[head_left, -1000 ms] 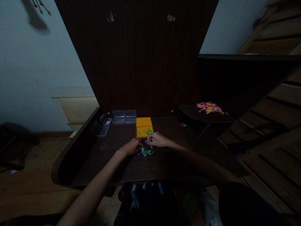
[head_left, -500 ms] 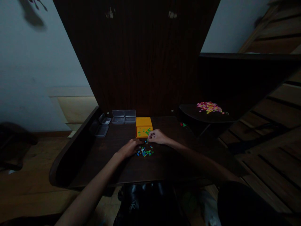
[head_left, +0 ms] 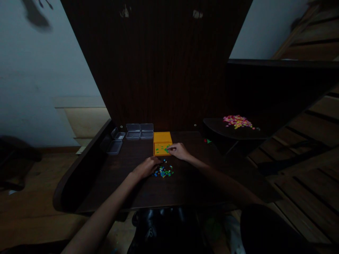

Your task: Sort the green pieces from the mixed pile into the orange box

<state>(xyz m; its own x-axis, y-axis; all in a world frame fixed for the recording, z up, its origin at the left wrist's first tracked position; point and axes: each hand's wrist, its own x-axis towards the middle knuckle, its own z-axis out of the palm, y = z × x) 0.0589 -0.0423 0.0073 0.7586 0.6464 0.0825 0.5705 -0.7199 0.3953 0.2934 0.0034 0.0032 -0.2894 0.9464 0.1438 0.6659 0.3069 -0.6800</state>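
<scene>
Well, right hand (head_left: 181, 152): it reaches over the right edge of the yellow box (head_left: 162, 137), its fingers (head_left: 173, 146) bent down toward the green pieces (head_left: 157, 149); from where I stand, I cannot tell whether they pinch one.
Left hand (head_left: 147, 166): it is low at the left edge of the mixed pile (head_left: 165, 173), knuckles up, fingers curled; I cannot tell whether they close on anything.
Yellow box: it lies open on the worktop (head_left: 182, 192), one half behind the other.
Green pieces: scattered in the box's nearer half, thicker toward the right.
Mixed pile: blue, green and white bits, loose on the worktop between the box and its front edge.
Clear boxes (head_left: 133, 135): open, left of the yellow box.
Shelf (head_left: 212, 123): over on the right, bearing a heap of pink, red and yellow pieces (head_left: 239, 122).
</scene>
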